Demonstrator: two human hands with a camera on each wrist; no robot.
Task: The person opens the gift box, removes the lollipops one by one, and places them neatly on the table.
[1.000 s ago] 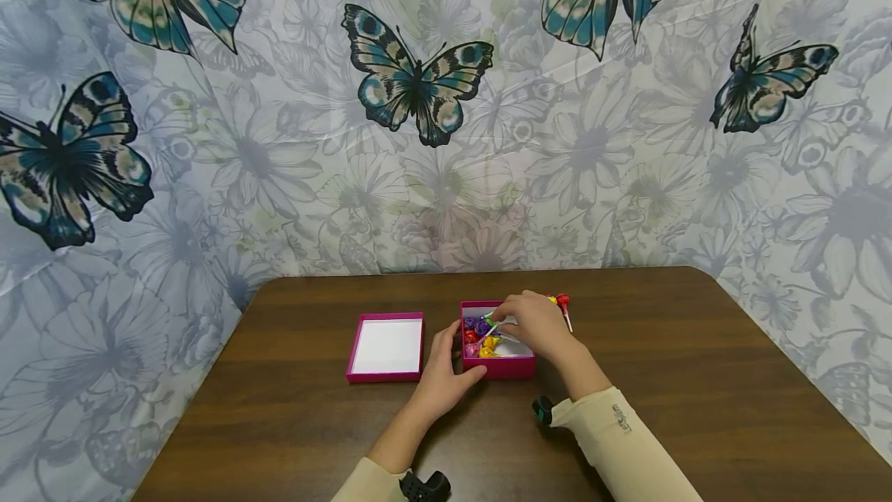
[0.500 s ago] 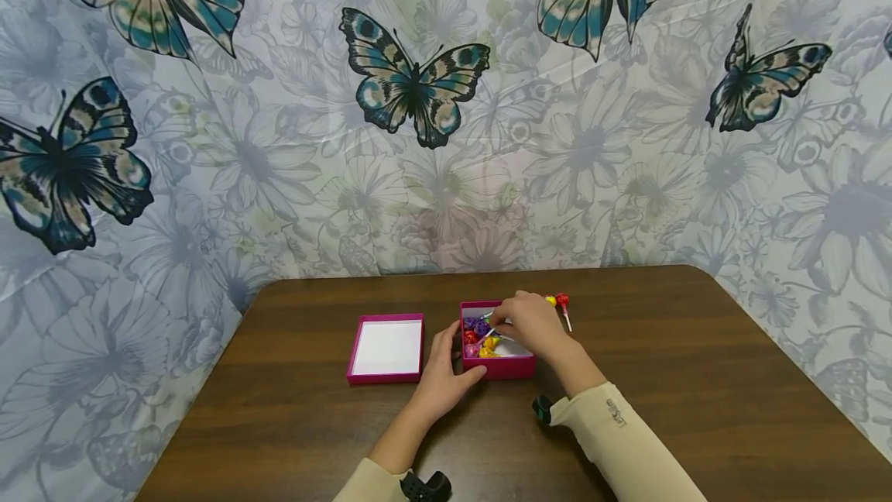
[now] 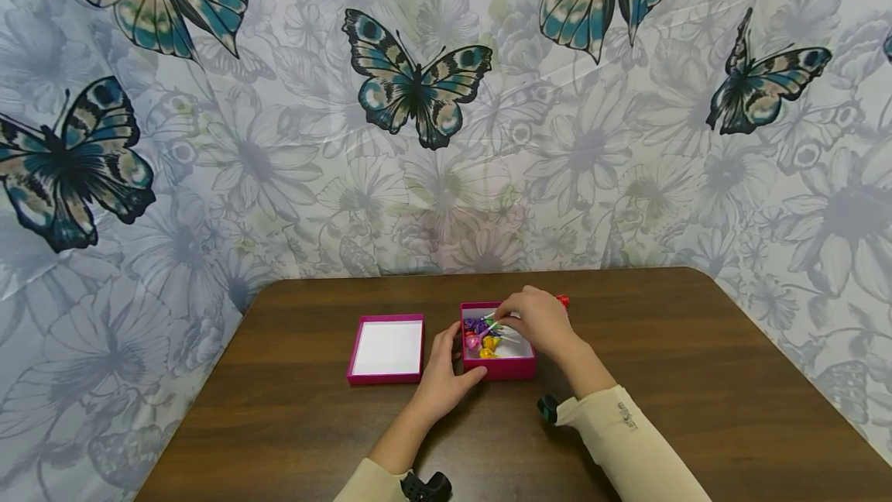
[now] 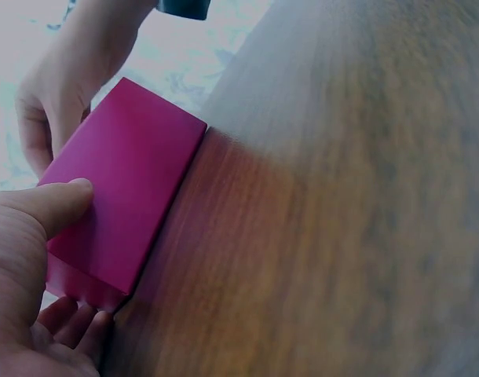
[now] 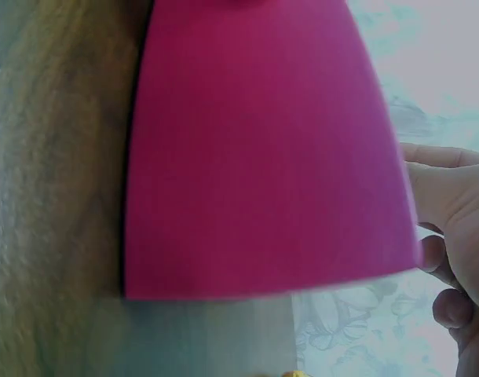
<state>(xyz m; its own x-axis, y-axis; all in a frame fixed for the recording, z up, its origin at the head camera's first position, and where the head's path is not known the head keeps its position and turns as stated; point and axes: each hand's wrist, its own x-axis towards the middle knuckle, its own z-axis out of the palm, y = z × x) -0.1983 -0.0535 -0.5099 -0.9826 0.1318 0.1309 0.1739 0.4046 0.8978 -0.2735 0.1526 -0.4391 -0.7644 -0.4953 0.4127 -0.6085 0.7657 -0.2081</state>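
An uncovered magenta box (image 3: 509,369) stands on the table in the head view, with several wrapped lollipops in purple, yellow (image 3: 488,348) and other colours inside. My left hand (image 3: 442,374) grips its near left corner. In the left wrist view the thumb (image 4: 67,206) presses the front wall and the fingertips (image 4: 90,330) lie along the side wall. Over the box, my right hand (image 3: 538,324) pinches the white stick of a pink lollipop (image 3: 474,342), its head low among the others. The right wrist view shows the box wall (image 5: 263,157) beside that hand.
The magenta-rimmed lid (image 3: 385,348) lies left of the box, white inside up. Behind my right hand, a red lollipop (image 3: 562,300) on the table is partly hidden. A butterfly-patterned cloth (image 3: 446,200) hangs beyond the table's far edge.
My right hand has shifted slightly back and up, and the pink lollipop's head has risen a little, covering the red one. The yellow lollipop outside is now hidden. My left hand stays put.
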